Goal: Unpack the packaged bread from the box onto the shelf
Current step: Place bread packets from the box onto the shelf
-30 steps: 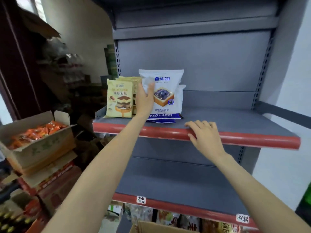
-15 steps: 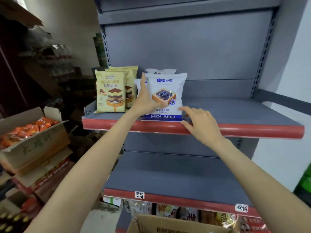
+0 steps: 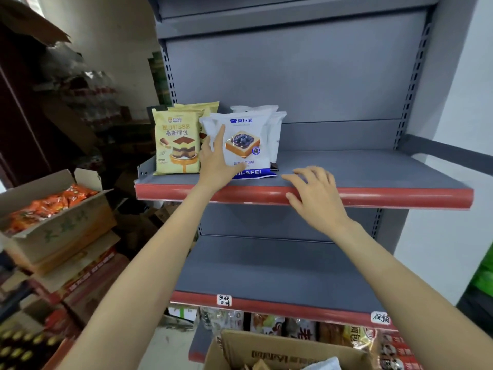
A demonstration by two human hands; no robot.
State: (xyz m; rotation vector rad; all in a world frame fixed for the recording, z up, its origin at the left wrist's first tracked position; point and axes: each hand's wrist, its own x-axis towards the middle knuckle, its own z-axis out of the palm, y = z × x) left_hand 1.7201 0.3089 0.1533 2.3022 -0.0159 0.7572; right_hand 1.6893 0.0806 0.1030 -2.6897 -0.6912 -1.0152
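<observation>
At the centre of the frame the left hand (image 3: 217, 162) lies flat against the front of a white bread packet (image 3: 241, 144), its fingers straight and spread, the forefinger pointing up the packet's left half and the thumb crossing its lower edge. The packet stands upright near the front of the grey shelf (image 3: 360, 172), showing a picture of blueberry toast and a blue band at its foot. More white packets (image 3: 274, 126) stand just behind it, their tops and right edges showing. Touching its left side, a yellow mousse bread packet (image 3: 176, 145) stands upright, with further yellow packets (image 3: 200, 108) behind that one.

The right hand (image 3: 317, 196) rests palm down on the shelf's red front edge (image 3: 400, 197), to the right of the white packet and apart from it, fingers relaxed and loosely spread, holding nothing.

At the bottom centre of the frame an open cardboard box (image 3: 280, 351) sits below the lower shelf (image 3: 266, 271), with something pale showing inside; what it is cannot be told. At the left of the frame an open carton (image 3: 61, 225) holds orange snack packets (image 3: 50, 201) and sits on other stacked boxes.
</observation>
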